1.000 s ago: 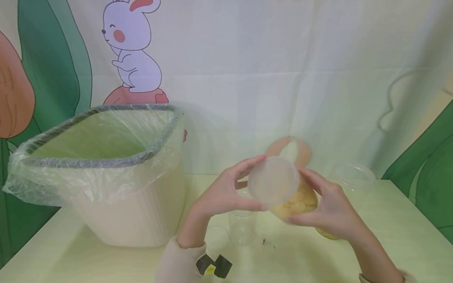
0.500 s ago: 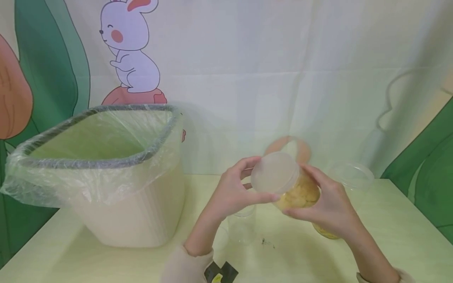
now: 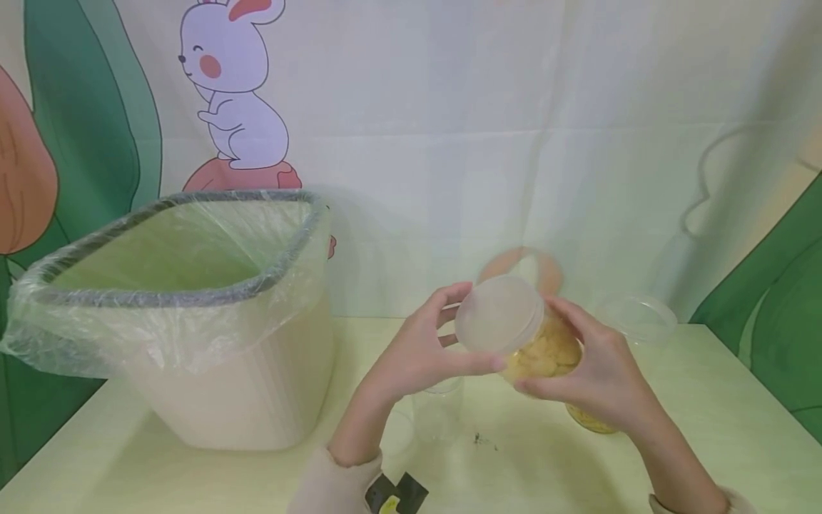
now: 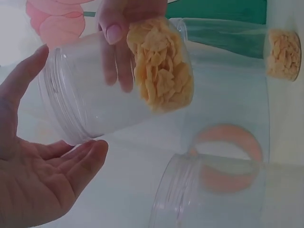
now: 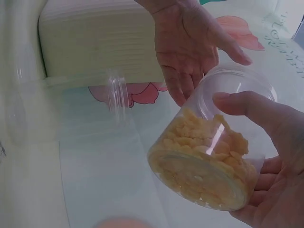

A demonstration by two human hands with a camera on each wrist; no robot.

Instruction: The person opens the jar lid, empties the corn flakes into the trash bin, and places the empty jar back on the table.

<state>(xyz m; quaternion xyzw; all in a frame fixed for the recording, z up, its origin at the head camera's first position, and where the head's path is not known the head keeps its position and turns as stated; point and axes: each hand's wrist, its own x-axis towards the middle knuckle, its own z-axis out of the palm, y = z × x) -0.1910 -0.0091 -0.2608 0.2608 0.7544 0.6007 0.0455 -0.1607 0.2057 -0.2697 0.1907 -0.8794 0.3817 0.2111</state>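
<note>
In the head view my right hand (image 3: 597, 364) grips a clear plastic jar (image 3: 546, 350) partly filled with yellow, flake-like chips. The jar is tilted in the air, its lidded end toward my left hand (image 3: 430, 343). That hand holds the translucent lid (image 3: 497, 314) by its edge, thumb on one side and fingers on the other. The left wrist view shows the lid (image 4: 59, 95) on the jar's mouth and the chips (image 4: 161, 66) gathered at the base. In the right wrist view the right thumb (image 5: 237, 102) lies across the jar wall.
An uncovered clear jar (image 3: 439, 414) stands below my hands, beside a round lid (image 3: 398, 432). Behind my right hand stands a taller clear container (image 3: 636, 318) with chips low inside. A bag-lined bin (image 3: 237, 385) stands at left. Small dark marks (image 3: 484, 441) lie on the table.
The left hand and lid have shifted slightly right and up since a second ago, and the jar has turned a little. Over the last half second the hands barely move.
</note>
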